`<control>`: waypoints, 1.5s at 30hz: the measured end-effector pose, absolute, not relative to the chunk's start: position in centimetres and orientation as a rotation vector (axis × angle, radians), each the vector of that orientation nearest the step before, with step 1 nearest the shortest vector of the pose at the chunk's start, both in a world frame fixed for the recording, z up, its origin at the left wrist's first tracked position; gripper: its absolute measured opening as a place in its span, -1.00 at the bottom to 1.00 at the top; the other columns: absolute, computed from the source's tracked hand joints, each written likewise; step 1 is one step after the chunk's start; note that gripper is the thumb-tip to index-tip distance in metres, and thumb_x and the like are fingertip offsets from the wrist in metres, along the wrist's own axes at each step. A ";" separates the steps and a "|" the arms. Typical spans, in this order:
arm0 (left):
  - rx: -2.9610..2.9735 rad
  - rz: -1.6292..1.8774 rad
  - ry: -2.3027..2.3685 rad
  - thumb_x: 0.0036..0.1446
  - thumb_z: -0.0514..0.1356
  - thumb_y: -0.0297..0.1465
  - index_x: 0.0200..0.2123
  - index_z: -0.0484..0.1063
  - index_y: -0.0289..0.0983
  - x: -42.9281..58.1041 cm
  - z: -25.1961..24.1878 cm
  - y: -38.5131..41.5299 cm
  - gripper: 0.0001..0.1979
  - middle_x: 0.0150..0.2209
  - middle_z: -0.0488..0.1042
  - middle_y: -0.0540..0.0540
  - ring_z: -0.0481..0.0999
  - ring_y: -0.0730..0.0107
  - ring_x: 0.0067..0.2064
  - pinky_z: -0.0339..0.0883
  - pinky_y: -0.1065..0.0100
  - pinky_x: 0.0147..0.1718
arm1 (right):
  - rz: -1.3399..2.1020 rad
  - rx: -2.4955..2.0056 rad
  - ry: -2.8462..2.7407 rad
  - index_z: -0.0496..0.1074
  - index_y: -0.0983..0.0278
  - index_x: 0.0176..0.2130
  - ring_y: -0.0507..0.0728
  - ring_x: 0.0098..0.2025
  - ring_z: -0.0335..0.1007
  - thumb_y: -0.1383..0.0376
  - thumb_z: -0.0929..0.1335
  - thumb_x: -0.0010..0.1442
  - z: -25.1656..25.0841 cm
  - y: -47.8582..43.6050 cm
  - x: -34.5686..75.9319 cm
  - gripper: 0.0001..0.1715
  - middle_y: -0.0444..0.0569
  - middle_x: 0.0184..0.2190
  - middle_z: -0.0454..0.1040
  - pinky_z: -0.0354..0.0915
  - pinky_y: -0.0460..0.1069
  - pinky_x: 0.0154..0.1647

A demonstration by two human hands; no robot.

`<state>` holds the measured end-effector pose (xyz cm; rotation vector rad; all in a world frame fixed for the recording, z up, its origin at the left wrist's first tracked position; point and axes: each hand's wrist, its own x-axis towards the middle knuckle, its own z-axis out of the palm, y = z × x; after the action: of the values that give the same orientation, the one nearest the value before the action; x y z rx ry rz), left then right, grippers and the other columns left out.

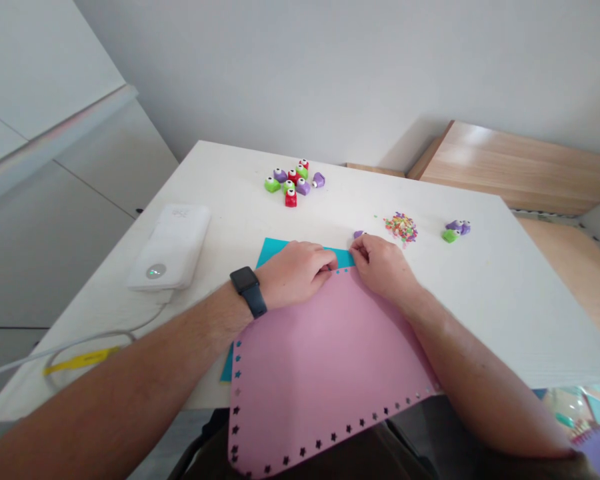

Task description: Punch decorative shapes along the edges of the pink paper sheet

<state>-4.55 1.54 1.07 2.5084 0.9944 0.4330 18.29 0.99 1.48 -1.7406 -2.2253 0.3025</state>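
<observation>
A pink sheet of paper or thin card [325, 360] has star-shaped holes along its edges and overhangs the table's front edge. Beneath it lies a blue sheet [275, 249], showing at the top and left. My left hand [300, 272], with a dark watch [249, 288] on the wrist, is closed with curled fingers at the pink sheet's far edge. Opposite it, my right hand [384, 267] pinches near the same edge, its fingertips partly hidden. Between both hands a few star holes show blue through them. A purple craft punch [359, 234] sits just behind my right hand, partly covered.
Several red, green and purple craft punches [291, 197] stand at the back of the white table [230, 180]. Colourful paper bits [401, 227] are heaped right of centre, with more punches [451, 236] farther right. At left lies a white power bank [173, 243] with a cable [150, 322].
</observation>
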 end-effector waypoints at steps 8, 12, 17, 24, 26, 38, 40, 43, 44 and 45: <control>2.502 0.440 0.987 0.38 0.20 -0.45 -0.13 0.58 -0.21 -4.6 1.0 1.5 -0.86 -0.17 0.63 -0.08 0.62 0.17 -0.09 0.40 0.18 -0.06 | 0.308 -1.696 -2.194 0.54 0.23 -0.18 0.15 -0.26 0.51 0.33 0.33 0.39 1.2 1.1 18.7 -0.84 0.01 -0.25 0.66 0.25 0.01 -0.19; 2.512 0.437 0.989 0.37 0.20 -0.44 -0.13 0.57 -0.21 -4.6 0.9 1.6 -0.87 -0.17 0.63 -0.08 0.62 0.16 -0.10 0.40 0.18 -0.06 | 0.377 -1.705 -2.170 0.61 0.22 -0.15 0.13 -0.29 0.53 0.31 0.38 0.35 1.4 1.2 18.6 -0.84 -0.03 -0.27 0.68 0.27 0.00 -0.22; 2.511 0.422 0.997 0.38 0.20 -0.43 -0.12 0.58 -0.22 -4.5 1.1 1.6 -0.86 -0.16 0.64 -0.08 0.63 0.16 -0.08 0.39 0.18 -0.06 | 0.411 -1.725 -2.185 0.63 0.21 -0.17 0.15 -0.26 0.54 0.36 0.37 0.33 2.0 1.1 18.3 -0.80 -0.03 -0.25 0.69 0.29 0.00 -0.20; 2.510 0.434 0.991 0.37 0.20 -0.44 -0.12 0.57 -0.21 -4.5 1.0 1.6 -0.87 -0.17 0.63 -0.07 0.62 0.17 -0.10 0.39 0.19 -0.07 | 0.301 -1.795 -2.241 0.57 0.23 -0.14 0.20 -0.20 0.55 0.35 0.33 0.38 2.0 0.9 17.9 -0.82 0.04 -0.21 0.67 0.29 0.04 -0.16; 2.513 0.438 0.990 0.37 0.20 -0.44 -0.13 0.57 -0.21 -4.5 0.9 1.6 -0.87 -0.18 0.63 -0.07 0.62 0.18 -0.11 0.38 0.20 -0.08 | 0.282 -1.802 -2.252 0.55 0.24 -0.13 0.23 -0.16 0.56 0.35 0.31 0.40 1.9 0.9 17.8 -0.80 0.06 -0.19 0.66 0.30 0.05 -0.14; 2.503 0.435 0.994 0.37 0.21 -0.44 -0.13 0.58 -0.21 -4.6 1.1 1.5 -0.87 -0.19 0.63 -0.07 0.62 0.19 -0.11 0.39 0.21 -0.08 | 0.296 -1.698 -2.199 0.49 0.22 -0.16 0.20 -0.22 0.52 0.33 0.30 0.41 1.7 1.0 18.6 -0.85 0.03 -0.23 0.64 0.28 0.05 -0.17; 2.503 0.439 0.997 0.37 0.21 -0.44 -0.13 0.58 -0.21 -4.6 1.0 1.5 -0.87 -0.19 0.63 -0.07 0.62 0.20 -0.12 0.39 0.21 -0.08 | 0.307 -1.652 -2.161 0.49 0.22 -0.18 0.18 -0.25 0.51 0.32 0.31 0.40 1.8 1.2 19.0 -0.85 0.02 -0.25 0.64 0.27 0.04 -0.20; 2.503 0.441 0.991 0.38 0.20 -0.43 -0.14 0.58 -0.21 -4.6 1.0 1.6 -0.87 -0.18 0.63 -0.08 0.62 0.19 -0.10 0.39 0.20 -0.07 | 0.341 -1.633 -2.064 0.50 0.22 -0.20 0.17 -0.29 0.52 0.28 0.31 0.39 2.1 2.0 20.5 -0.83 0.00 -0.30 0.64 0.28 0.03 -0.23; 2.503 0.440 0.987 0.38 0.20 -0.43 -0.14 0.58 -0.21 -4.6 1.0 1.6 -0.87 -0.18 0.63 -0.08 0.62 0.19 -0.10 0.38 0.20 -0.06 | 0.343 -1.657 -2.031 0.51 0.21 -0.20 0.18 -0.31 0.52 0.25 0.31 0.39 2.2 2.4 21.2 -0.82 -0.01 -0.32 0.64 0.28 0.04 -0.24; 2.502 0.440 0.985 0.38 0.20 -0.43 -0.14 0.58 -0.21 -4.6 1.0 1.6 -0.86 -0.18 0.63 -0.08 0.62 0.19 -0.10 0.38 0.20 -0.06 | 0.306 -1.696 -1.989 0.52 0.21 -0.22 0.18 -0.30 0.53 0.24 0.32 0.38 2.3 2.8 22.1 -0.82 -0.01 -0.33 0.65 0.28 0.04 -0.24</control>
<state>-4.60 1.61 0.98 2.5019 0.9853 0.4404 22.14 2.81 2.30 -1.6961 -1.9894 0.3060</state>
